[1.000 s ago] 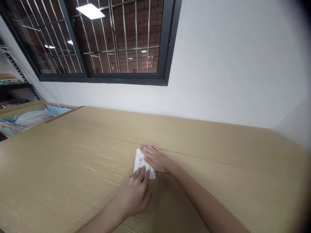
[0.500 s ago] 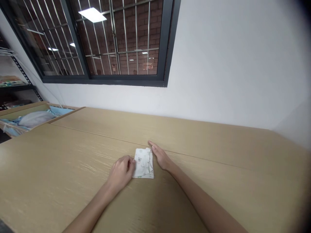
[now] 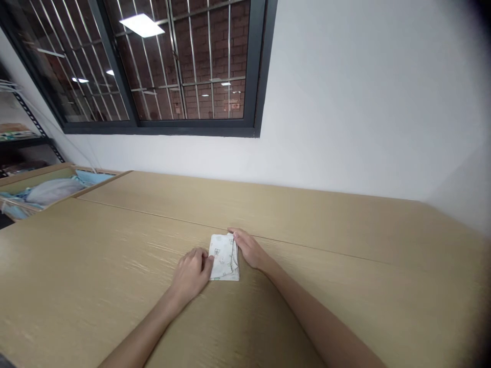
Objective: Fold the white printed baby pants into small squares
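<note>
A folded white cotton cloth [image 3: 223,258] printed with small pale motifs lies flat on a light oak-grain wooden table top [image 3: 115,260], just on the near side of the thin seam [image 3: 153,214] where two table tops meet. The rectangular bundle sits roughly in front of the person, its long sides running away from the camera, with a thin grey-green line of stitching or piping visible along its right edge.

A person's bare left hand [image 3: 191,275] comes in from the lower left, its curled fingers [image 3: 201,258] touching the cloth's left edge. The bare right hand [image 3: 249,249] reaches in from the lower right, its fingers [image 3: 238,236] lying against the far right corner. The two hands stand on opposite sides of the bundle, both in contact with it; whether either one actually pinches the fabric cannot be told from this view.

Beyond the table, a white-painted wall [image 3: 364,102] rises beneath a dark-framed window [image 3: 253,66] with steel bars and red brick outside. At far left, a shallow wooden tray [image 3: 34,175] holds pale blue fabric [image 3: 94,178] and a grey-white bundle [image 3: 51,191], beside a black metal shelf upright [image 3: 34,120].
</note>
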Demonstrator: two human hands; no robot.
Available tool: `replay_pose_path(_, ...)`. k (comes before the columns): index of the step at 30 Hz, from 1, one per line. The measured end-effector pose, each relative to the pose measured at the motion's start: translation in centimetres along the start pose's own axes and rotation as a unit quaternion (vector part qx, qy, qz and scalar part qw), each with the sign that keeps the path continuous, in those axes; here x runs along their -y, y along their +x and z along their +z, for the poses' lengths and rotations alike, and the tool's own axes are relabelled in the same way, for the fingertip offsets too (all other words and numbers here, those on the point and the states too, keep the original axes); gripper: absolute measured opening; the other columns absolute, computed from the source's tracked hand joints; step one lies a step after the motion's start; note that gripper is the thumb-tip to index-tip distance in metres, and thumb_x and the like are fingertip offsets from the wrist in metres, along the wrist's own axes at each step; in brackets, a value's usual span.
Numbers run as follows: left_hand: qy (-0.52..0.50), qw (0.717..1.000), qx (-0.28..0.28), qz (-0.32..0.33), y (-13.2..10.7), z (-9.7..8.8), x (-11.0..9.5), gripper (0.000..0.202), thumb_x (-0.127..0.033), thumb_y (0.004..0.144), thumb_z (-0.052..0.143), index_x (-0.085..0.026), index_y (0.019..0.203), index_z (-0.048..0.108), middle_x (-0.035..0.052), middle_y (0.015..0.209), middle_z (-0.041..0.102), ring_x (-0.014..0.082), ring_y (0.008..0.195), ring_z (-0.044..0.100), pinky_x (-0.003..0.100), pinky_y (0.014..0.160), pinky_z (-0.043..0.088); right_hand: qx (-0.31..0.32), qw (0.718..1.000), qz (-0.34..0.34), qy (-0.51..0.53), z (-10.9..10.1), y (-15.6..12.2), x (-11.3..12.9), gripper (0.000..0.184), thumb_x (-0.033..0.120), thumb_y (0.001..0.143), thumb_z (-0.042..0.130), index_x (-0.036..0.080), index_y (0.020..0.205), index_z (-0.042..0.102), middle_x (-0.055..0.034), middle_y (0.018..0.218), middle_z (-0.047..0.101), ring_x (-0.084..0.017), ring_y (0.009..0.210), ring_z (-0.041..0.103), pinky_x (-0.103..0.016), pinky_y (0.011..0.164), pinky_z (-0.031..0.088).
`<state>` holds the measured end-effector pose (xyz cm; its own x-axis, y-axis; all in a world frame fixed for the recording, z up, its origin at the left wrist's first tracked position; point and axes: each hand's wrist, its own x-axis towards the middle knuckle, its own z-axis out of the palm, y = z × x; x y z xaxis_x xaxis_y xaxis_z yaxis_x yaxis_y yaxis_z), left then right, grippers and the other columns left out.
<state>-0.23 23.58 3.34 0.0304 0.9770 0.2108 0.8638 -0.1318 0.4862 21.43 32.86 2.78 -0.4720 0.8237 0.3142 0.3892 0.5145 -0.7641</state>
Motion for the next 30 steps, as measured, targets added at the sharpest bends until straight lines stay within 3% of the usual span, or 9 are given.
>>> replay_pose_path(4,-0.01,1.0,-0.006,0.019,0.0,0.6,0.0,0.031,-0.044,0.101,0.038,-0.019,0.093,0.056,0.0107,0.095,0.067,0.0273,0.095,0.062,0.039,0.085,0.041,-0.047,0.997,-0.058,-0.034,0.1,0.1,0.1,0.033,0.04,0.1,0.05,0.019,0.122,0.063,-0.0119,0.125,0.066,-0.026,0.12,0.058,-0.045,0.106,0.043)
replay_pose_path(8,-0.037,0.999,-0.011,0.02,0.4,1.1,0.1,0.033,-0.047,0.101,0.038,-0.021,0.087,0.052,0.0086,0.088,0.066,0.0259,0.087,0.062,0.038,0.08,0.042,-0.096,0.987,-0.108,-0.075,0.2,0.1,0.0,0.018,0.031,0.09,0.062,0.02,0.104,0.065,-0.0097,0.107,0.067,-0.026,0.105,0.06,-0.043,0.096,0.047)
replay_pose_path(15,-0.093,0.995,-0.012,0.027,0.8,0.9,0.2,0.03,-0.046,0.101,0.035,-0.023,0.088,0.048,0.0041,0.085,0.064,0.0209,0.079,0.061,0.032,0.071,0.044,-0.051,0.995,-0.053,-0.069,0.3,0.3,-0.1,0.023,0.03,0.085,0.065,0.019,0.105,0.063,-0.003,0.088,0.063,-0.02,0.08,0.059,-0.036,0.079,0.048)
replay_pose_path(20,-0.106,0.994,-0.005,0.031,1.2,-1.7,-0.4,0.026,-0.045,0.099,0.041,-0.022,0.088,0.048,0.0024,0.082,0.064,0.0189,0.073,0.059,0.031,0.067,0.042,-0.035,0.999,-0.016,0.023,1.2,0.5,0.7,0.022,0.032,0.085,0.064,0.02,0.102,0.057,-0.0002,0.086,0.061,-0.016,0.072,0.054,-0.03,0.068,0.045)
replay_pose_path(24,-0.107,0.994,0.006,0.034,0.4,-4.7,-1.1,0.025,-0.044,0.095,0.049,-0.022,0.084,0.05,0.0008,0.077,0.063,0.0173,0.068,0.056,0.029,0.064,0.039,-0.012,0.994,0.013,0.104,2.7,0.6,3.0,0.023,0.036,0.086,0.063,0.021,0.099,0.051,0.0027,0.082,0.056,-0.015,0.069,0.052,-0.028,0.064,0.043)
replay_pose_path(27,-0.112,0.993,-0.009,0.025,-2.1,-7.2,-1.1,0.029,-0.048,0.096,0.048,-0.022,0.084,0.051,-0.0002,0.075,0.062,0.0163,0.066,0.055,0.028,0.061,0.039,0.022,0.986,0.016,0.167,4.1,0.6,5.8,0.026,0.041,0.089,0.062,0.021,0.101,0.048,0.0017,0.086,0.055,-0.016,0.075,0.055,-0.027,0.065,0.044)
replay_pose_path(30,-0.122,0.991,-0.05,0.013,-6.7,-9.8,-0.5,0.033,-0.053,0.097,0.047,-0.023,0.083,0.054,-0.0007,0.074,0.062,0.0167,0.067,0.057,0.029,0.063,0.043,0.077,0.975,0.019,0.21,5.7,0.2,9.9,0.03,0.043,0.089,0.065,0.022,0.103,0.048,0.0014,0.088,0.057,-0.015,0.079,0.056,-0.026,0.067,0.043)
